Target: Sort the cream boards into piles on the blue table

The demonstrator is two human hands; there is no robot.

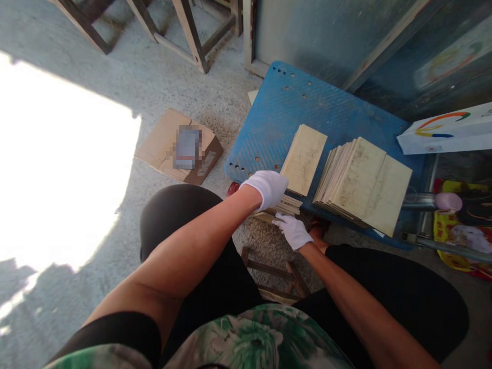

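Now: gloved left hand (pixel 269 187) and right hand (pixel 294 230) both closed on small stack of thin boards (pixel 286 205) at near edge of blue platform (pixel 277 113). Boards probably stiff, light, sliding; grip short edges, squeeze stack.

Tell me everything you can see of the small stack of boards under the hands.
The small stack is a pile of thin, pale, rectangular boards, wood by the look, lying flat at the near edge of the blue platform. The top board is clean and tilts away left of the fanned stack. Lower boards jut out unevenly at the near end. The gloved left hand rests on that end; the gloved right hand touches it from below.
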